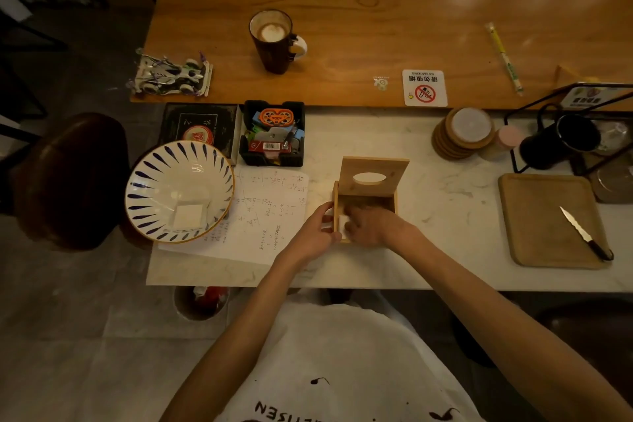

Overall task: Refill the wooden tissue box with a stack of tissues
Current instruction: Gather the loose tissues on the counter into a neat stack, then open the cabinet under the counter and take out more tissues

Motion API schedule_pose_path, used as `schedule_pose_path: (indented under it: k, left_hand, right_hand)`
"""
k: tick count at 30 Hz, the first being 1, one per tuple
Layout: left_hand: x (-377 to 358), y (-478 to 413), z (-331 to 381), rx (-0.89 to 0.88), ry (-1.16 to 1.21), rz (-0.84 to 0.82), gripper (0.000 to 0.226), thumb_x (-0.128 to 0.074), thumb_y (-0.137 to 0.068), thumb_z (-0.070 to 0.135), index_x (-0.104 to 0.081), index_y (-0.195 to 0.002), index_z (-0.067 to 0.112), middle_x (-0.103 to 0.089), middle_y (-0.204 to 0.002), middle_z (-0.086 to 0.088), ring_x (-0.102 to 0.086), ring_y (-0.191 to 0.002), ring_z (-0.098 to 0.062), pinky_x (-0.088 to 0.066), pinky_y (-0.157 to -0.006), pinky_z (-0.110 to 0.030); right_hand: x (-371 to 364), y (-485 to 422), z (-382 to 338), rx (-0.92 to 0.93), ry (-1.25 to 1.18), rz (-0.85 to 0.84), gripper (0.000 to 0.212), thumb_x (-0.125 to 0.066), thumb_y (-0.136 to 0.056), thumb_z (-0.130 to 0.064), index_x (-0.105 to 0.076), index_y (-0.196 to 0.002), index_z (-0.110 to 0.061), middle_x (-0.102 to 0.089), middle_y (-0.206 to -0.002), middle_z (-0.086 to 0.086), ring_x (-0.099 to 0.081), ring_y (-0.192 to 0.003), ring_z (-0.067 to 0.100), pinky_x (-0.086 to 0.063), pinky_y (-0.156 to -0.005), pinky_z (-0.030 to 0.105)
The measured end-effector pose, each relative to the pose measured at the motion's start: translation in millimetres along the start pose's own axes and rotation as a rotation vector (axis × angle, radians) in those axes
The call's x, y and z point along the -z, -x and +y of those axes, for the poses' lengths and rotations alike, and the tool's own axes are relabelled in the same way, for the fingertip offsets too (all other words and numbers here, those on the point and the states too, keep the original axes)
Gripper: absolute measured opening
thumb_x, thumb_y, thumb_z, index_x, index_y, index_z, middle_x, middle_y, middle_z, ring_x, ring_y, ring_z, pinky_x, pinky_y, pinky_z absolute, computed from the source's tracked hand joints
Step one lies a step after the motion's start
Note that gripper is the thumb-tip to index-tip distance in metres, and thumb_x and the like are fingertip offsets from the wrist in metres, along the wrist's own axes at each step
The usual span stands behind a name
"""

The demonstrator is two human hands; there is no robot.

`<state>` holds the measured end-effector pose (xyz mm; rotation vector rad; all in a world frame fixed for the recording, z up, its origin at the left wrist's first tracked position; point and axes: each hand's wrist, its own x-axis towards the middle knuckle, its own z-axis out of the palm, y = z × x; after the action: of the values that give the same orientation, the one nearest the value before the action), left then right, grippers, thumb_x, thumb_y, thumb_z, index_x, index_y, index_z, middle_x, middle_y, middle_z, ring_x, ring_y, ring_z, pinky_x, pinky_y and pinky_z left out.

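- Table (376, 27): wood, spans the view far beyond both hands.
- Counter (445, 188): pale marble, under both hands.
- Tray (548, 219): wood, on the counter well to the right of the right hand (368, 224).
- Bowl (178, 188): white with dark blue strokes, tilted, well to the left of the left hand (317, 233). A white pad (188, 216) lies inside.
- Sheet (270, 212): handwritten paper, just left of the left hand, with its left edge under the bowl.
- Box (373, 199): wood, on the counter, held between the two hands. Its lid (375, 175), which has an oval hole, stands raised on the far side.
- Left hand: thumb and fingers curled on the box's left wall, at the near corner.
- Right hand: reaches into the open box, knuckles up, fingers bent down onto the tissues. Whether it pinches or only presses cannot be told.
- Caddy (272, 134): black, full of small packs, beyond the left hand.
- Coasters (462, 134): a stack, beyond and to the right of the right hand.
- Mug (274, 41): dark, on the table, far beyond the left hand.
- Toy car (171, 74): at the table's left edge, far beyond and to the left of the left hand.
- Sign (424, 87): no-smoking card, flat on the table, beyond the right hand.
- Knife (582, 233): on the tray, well to the right of the right hand.
- Tissues (342, 221): white, inside the box at its near left, touching the right fingers.
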<state>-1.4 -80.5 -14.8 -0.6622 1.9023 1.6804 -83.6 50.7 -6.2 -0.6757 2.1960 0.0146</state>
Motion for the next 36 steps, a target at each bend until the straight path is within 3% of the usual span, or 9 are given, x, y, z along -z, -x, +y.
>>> schedule_pose_path:
  k: [4,10,14,17,19,23,26,31,36]
  left_hand:
    - [-5.6,-0.3,-4.4,-0.02,0.016,0.035,0.06,-0.057,-0.094,0.01,-0.034,-0.146,0.03,-0.045,-0.145,-0.001,-0.045,-0.131,-0.024,-0.041,-0.109,-0.048]
    - [-10.0,0.4,-7.4,-0.042,0.019,0.067,0.062,-0.056,-0.095,0.013,-0.028,-0.148,0.03,-0.044,-0.147,-0.001,-0.045,-0.132,-0.023,-0.04,-0.109,-0.044]
    - [-15.3,7.9,-7.3,-0.07,0.013,0.133,0.059,-0.055,-0.097,0.014,-0.029,-0.148,0.028,-0.044,-0.148,-0.003,-0.044,-0.133,-0.023,-0.04,-0.105,-0.04]
    - [-22.4,17.1,-10.2,-0.113,0.058,0.209,0.053,-0.047,-0.101,0.023,-0.028,-0.15,0.026,-0.043,-0.148,-0.005,-0.044,-0.132,-0.021,-0.038,-0.11,-0.041]
    - [-37.6,28.8,-19.6,-0.162,0.031,0.401,0.047,-0.038,-0.103,0.031,-0.029,-0.149,0.023,-0.041,-0.148,-0.004,-0.042,-0.13,-0.015,-0.033,-0.108,-0.031]
    - [-83.0,45.7,-75.2,-0.199,-0.478,0.615,0.054,-0.029,-0.101,0.046,-0.023,-0.15,0.024,-0.03,-0.155,-0.004,-0.028,-0.144,-0.027,-0.025,-0.117,-0.04]
    - [-111.4,38.7,-123.4,-0.141,-1.021,0.555,0.076,-0.017,-0.094,0.065,0.003,-0.155,0.024,0.011,-0.162,-0.012,0.01,-0.148,-0.035,0.004,-0.118,-0.058]
    - [-115.1,19.5,-146.3,-0.168,-1.125,0.661,0.086,-0.023,-0.089,0.076,-0.004,-0.156,0.025,0.004,-0.163,-0.015,0.005,-0.149,-0.037,-0.006,-0.114,-0.068]
    - [-114.6,11.4,-154.7,-0.183,-1.189,0.715,0.086,-0.022,-0.088,0.077,-0.003,-0.155,0.026,0.006,-0.163,-0.014,0.005,-0.149,-0.038,-0.011,-0.11,-0.071]
  right_hand:
    - [-9.6,9.0,-1.2,-0.035,-0.033,0.059,0.044,-0.031,-0.103,-0.036,-0.04,-0.14,-0.014,-0.053,-0.141,0.012,-0.054,-0.125,0.029,-0.043,-0.107,0.045]
    - [-25.1,53.3,14.4,0.039,-0.506,0.697,0.037,-0.037,-0.103,-0.036,-0.045,-0.139,-0.033,-0.06,-0.128,-0.008,-0.059,-0.109,0.012,-0.05,-0.091,0.03]
    - [-47.8,72.8,21.4,0.101,-0.943,0.581,0.048,-0.033,-0.102,-0.048,-0.026,-0.149,-0.042,-0.043,-0.13,-0.021,-0.046,-0.107,-0.017,-0.033,-0.093,0.011]
    - [-61.6,74.4,39.4,0.166,-1.069,0.701,0.05,-0.036,-0.101,-0.048,-0.024,-0.149,-0.044,-0.03,-0.15,-0.025,-0.032,-0.13,-0.019,-0.032,-0.115,0.031]
    - [-79.2,74.1,57.9,0.061,-0.84,0.716,0.06,-0.03,-0.098,-0.062,-0.006,-0.151,-0.051,-0.005,-0.159,-0.024,-0.005,-0.15,0.008,-0.014,-0.119,0.052]
    - [-148.5,70.9,91.1,-0.243,-0.229,0.424,0.087,-0.013,-0.074,-0.091,0.031,-0.14,-0.054,0.038,-0.155,-0.008,0.033,-0.14,0.043,0.004,-0.105,0.078]
    - [-182.3,67.5,100.6,-0.248,-0.193,0.434,0.087,-0.008,-0.073,-0.092,0.027,-0.142,-0.053,0.037,-0.156,-0.006,0.033,-0.139,0.046,0.008,-0.101,0.081]
    - [-192.5,58.9,103.7,-0.259,-0.096,0.546,0.084,-0.01,-0.078,-0.089,0.013,-0.149,-0.05,0.024,-0.162,-0.002,0.024,-0.143,0.048,0.011,-0.1,0.081]
    - [-196.8,55.7,102.2,-0.25,-0.058,0.656,0.083,-0.015,-0.081,-0.087,0.007,-0.151,-0.048,0.015,-0.164,0.001,0.016,-0.144,0.051,-0.002,-0.1,0.083]
